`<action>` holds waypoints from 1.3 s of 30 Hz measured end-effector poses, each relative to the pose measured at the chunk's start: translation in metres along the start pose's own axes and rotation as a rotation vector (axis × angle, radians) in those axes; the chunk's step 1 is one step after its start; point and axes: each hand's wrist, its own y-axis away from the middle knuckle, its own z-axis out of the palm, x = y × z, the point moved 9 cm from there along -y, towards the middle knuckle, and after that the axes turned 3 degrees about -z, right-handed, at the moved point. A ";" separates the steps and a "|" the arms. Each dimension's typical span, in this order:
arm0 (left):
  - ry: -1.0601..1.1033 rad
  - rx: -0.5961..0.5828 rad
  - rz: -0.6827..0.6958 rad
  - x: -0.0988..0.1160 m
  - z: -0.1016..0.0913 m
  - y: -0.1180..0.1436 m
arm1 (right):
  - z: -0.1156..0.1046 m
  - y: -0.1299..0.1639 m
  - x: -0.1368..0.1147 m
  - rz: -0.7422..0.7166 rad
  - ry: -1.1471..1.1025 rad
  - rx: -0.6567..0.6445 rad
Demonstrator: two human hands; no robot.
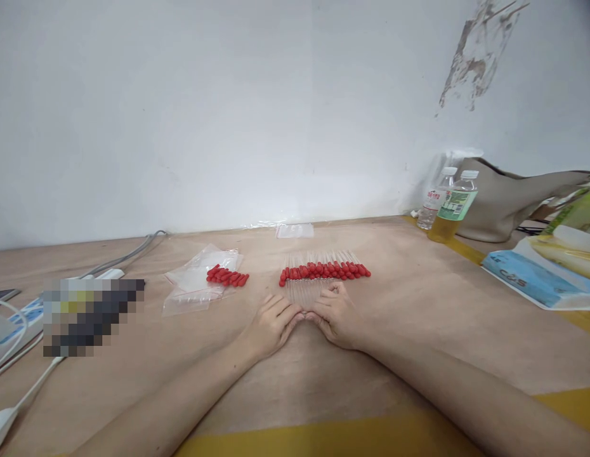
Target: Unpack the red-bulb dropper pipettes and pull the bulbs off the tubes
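My left hand (275, 324) and my right hand (339, 318) meet low over the table, thumbs and forefingers pinched together at one spot. What sits between the fingertips is too small and covered to make out. Just beyond the hands lie several thin clear tubes (307, 291), partly hidden by the fingers. Behind these stretches a row of clear droppers with red bulbs (326, 270), bulbs toward me and slender stems pointing to the wall. To the left, a small heap of loose red bulbs (227, 277) rests on clear zip bags (193, 279).
Another clear bag (295, 231) lies near the wall. At right stand two bottles (454, 206), a grey bag-like container (495, 197) and a blue tissue pack (537, 276). At left are a power strip (33, 324), cables and a blurred-out dark item (90, 317).
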 end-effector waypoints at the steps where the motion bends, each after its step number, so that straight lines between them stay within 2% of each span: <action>1: -0.042 -0.007 0.014 0.002 0.001 0.000 | 0.000 0.000 -0.002 -0.008 -0.018 0.002; 6: -0.080 -0.076 0.043 0.006 0.002 0.001 | -0.007 0.002 -0.011 -0.077 -0.067 0.025; 16: 0.041 -0.207 -0.022 0.001 0.009 0.007 | -0.015 0.006 -0.026 -0.296 0.152 0.049; 20: 0.080 -0.211 -0.041 -0.005 0.009 0.012 | -0.018 0.008 -0.023 -0.297 0.140 0.033; 22: 0.099 -0.180 -0.110 -0.017 0.004 0.017 | -0.024 0.008 -0.008 -0.201 0.104 0.033; 25: 0.133 -0.125 -0.292 -0.042 -0.009 0.024 | -0.034 0.009 0.036 0.147 0.060 0.029; 27: 0.165 -0.090 -0.391 -0.054 -0.018 0.026 | -0.036 0.014 0.065 0.380 0.060 -0.025; 29: 0.183 -0.054 -0.467 -0.063 -0.025 0.025 | -0.033 0.019 0.083 0.522 0.067 -0.121; 32: 0.153 -0.008 -0.565 -0.084 -0.036 0.023 | -0.028 0.027 0.095 0.634 0.058 -0.213; 34: 0.124 0.031 -0.618 -0.106 -0.045 0.024 | -0.026 0.031 0.098 0.681 0.056 -0.230; 39: 0.041 0.229 -0.857 -0.187 -0.086 0.054 | -0.013 0.035 0.097 0.695 0.030 -0.247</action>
